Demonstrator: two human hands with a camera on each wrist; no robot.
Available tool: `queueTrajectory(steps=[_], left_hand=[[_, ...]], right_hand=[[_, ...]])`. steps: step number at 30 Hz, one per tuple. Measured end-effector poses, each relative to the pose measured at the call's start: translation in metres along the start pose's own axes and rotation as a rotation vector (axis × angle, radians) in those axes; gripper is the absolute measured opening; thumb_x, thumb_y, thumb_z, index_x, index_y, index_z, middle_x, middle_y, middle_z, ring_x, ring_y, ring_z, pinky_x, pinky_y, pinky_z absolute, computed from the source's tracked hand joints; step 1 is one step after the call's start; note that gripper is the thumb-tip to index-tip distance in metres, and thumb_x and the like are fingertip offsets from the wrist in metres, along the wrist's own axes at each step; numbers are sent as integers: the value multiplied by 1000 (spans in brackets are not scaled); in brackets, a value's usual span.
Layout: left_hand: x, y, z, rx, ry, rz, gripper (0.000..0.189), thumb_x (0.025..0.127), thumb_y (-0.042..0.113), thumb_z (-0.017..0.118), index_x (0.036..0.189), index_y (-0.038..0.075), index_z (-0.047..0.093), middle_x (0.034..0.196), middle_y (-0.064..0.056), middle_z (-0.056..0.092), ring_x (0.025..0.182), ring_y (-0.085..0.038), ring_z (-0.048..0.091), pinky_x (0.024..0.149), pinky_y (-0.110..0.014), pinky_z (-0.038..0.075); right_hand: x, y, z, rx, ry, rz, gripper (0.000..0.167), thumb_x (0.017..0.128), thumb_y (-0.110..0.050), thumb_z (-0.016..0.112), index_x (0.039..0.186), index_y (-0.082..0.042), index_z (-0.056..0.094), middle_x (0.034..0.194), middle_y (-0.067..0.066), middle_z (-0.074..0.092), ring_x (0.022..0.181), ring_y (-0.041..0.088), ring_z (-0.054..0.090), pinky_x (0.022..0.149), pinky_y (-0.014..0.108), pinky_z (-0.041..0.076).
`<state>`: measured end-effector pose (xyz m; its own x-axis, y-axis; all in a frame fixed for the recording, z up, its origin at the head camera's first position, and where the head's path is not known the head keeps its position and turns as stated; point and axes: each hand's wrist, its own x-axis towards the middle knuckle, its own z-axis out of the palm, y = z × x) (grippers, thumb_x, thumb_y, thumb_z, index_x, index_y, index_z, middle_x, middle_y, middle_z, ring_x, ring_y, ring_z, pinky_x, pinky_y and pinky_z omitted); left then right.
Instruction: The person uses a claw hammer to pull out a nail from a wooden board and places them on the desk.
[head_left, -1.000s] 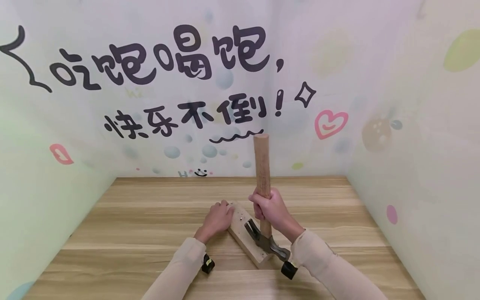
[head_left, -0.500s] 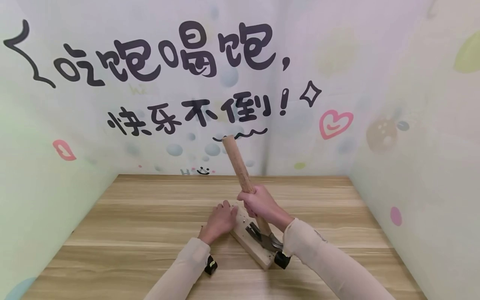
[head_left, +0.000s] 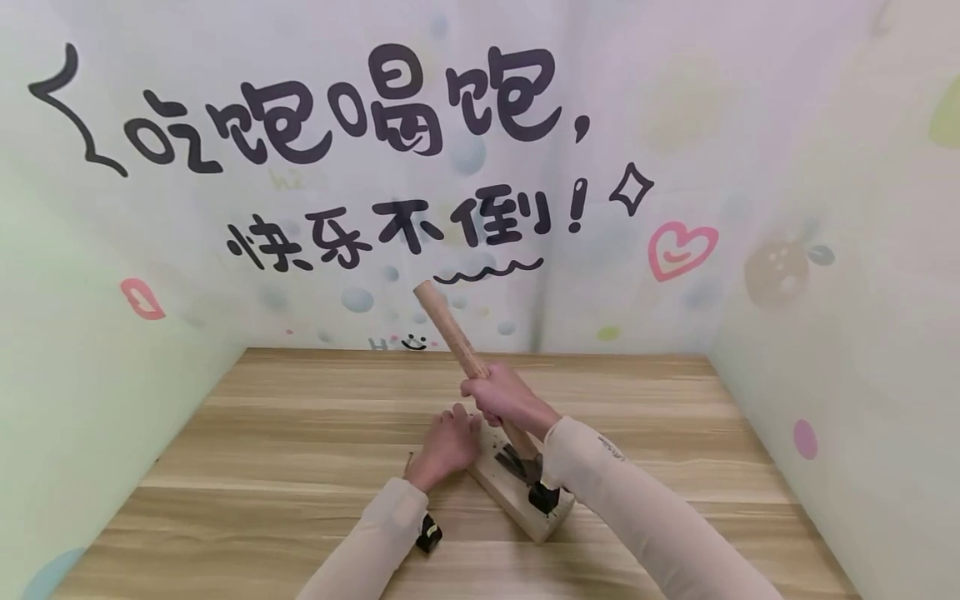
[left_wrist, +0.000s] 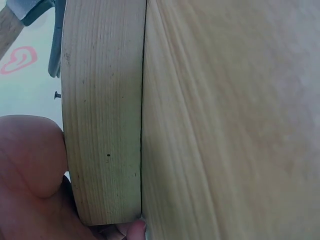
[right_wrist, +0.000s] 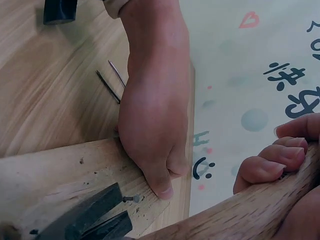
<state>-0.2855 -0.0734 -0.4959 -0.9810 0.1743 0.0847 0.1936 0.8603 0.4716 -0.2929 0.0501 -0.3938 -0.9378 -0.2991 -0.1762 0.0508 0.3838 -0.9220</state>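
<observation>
My right hand (head_left: 506,400) grips the wooden handle of a claw hammer (head_left: 450,327). Its handle leans up to the left, and the claw (right_wrist: 92,212) lies low over a light wooden block (head_left: 510,497). A nail (right_wrist: 131,199) sticks out of the block's top just beyond the claw tips; the left wrist view shows this nail (left_wrist: 58,95) from the side, a little apart from the claw. With thumb on top and fingers curled round the far end, my left hand (head_left: 448,442) holds the block against the table. The hammer's striking face is hidden behind the right wrist.
Two loose nails (right_wrist: 108,86) lie on the wood-grain table (head_left: 300,467) beside my left hand. Small holes mark the block's top. A black device (head_left: 429,533) sits at the left wrist, another (head_left: 543,497) at the right. Printed walls (head_left: 615,275) enclose the table.
The right hand has shifted left, and the hammer has tipped from nearly upright to leaning left, its head now further over the block. The left hand keeps its hold on the block.
</observation>
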Motion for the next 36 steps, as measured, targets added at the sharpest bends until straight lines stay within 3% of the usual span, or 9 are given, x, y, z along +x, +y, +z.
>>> queueTrajectory(steps=[5, 8, 13, 21, 31, 36], left_hand=[[1, -3, 1, 108, 19, 124, 20, 102, 14, 43, 93, -1, 53, 84, -17, 50, 79, -39, 55, 75, -51, 45], [1, -4, 2, 134, 30, 164, 17, 101, 11, 42, 92, 1, 51, 82, -13, 48, 76, -36, 54, 75, -50, 45], [3, -6, 0, 66, 3, 164, 16, 102, 10, 40, 93, 1, 50, 76, -10, 46, 72, -32, 52, 72, -49, 44], [5, -14, 3, -45, 67, 190, 18, 103, 11, 41, 89, 2, 48, 67, -12, 46, 59, -26, 46, 54, -39, 38], [3, -12, -4, -11, 53, 198, 15, 102, 9, 45, 90, 2, 49, 67, -11, 48, 60, -27, 50, 54, -40, 41], [5, -13, -4, -17, 13, 180, 17, 105, 12, 43, 92, 3, 47, 69, -12, 49, 62, -29, 52, 56, -42, 42]], right_hand=[[8, -3, 7, -35, -1, 14, 10, 88, -13, 57, 84, -4, 58, 47, -4, 39, 39, 10, 37, 36, 23, 31], [11, -3, 9, -30, 10, 8, 10, 88, -13, 57, 86, -4, 60, 47, -4, 39, 39, 10, 36, 37, 23, 31], [15, -2, 10, -9, 20, -21, 11, 88, -13, 55, 85, -4, 62, 48, -5, 38, 39, 9, 36, 37, 23, 31], [19, 0, 11, -3, 54, -41, 12, 87, -13, 57, 77, -7, 58, 47, -4, 39, 38, 8, 36, 36, 22, 31], [21, 0, 13, 73, 119, -144, 17, 87, -15, 57, 72, -10, 52, 53, -3, 43, 41, 8, 38, 39, 21, 33], [19, 2, 12, 67, 141, -172, 19, 87, -16, 57, 70, -11, 50, 53, -3, 43, 43, 9, 40, 40, 21, 35]])
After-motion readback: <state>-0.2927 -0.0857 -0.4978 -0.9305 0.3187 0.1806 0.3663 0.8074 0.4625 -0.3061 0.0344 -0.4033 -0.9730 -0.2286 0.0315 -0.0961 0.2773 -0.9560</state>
